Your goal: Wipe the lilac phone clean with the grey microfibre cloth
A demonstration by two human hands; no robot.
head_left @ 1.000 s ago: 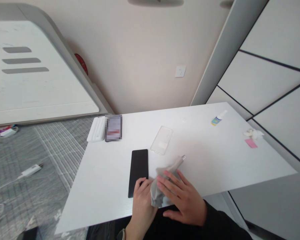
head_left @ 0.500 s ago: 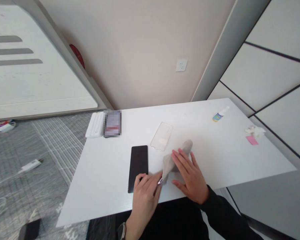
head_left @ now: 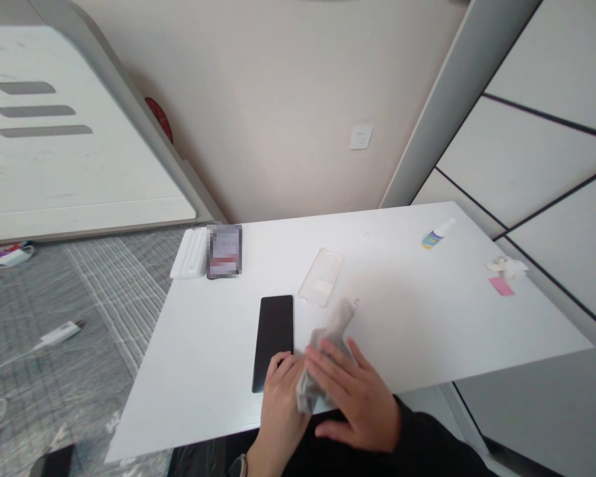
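My left hand (head_left: 281,397) is closed at the table's front edge, beside the lower end of a black phone (head_left: 274,338). What its curled fingers hold is hidden by a crumpled grey cloth (head_left: 308,391). My right hand (head_left: 350,391) lies over the cloth with its fingers stretched out and its thumb apart. From the cloth's far end pokes a small shiny pinkish tip (head_left: 356,303); the thing it belongs to is covered. A clear phone case (head_left: 322,277) rests flat just beyond the cloth.
On the white table (head_left: 198,371), a white tray (head_left: 189,254) and a blurred-out pack (head_left: 224,252) lie at the far left. A small spray bottle (head_left: 437,234) lies at the back right, near crumpled tissue (head_left: 509,267) and a pink square (head_left: 501,286).
My right hand and the cloth have slid toward me and to the left, against my left hand. The shiny edge beside my left fingers is now covered, and a pinkish tip shows at the far end.
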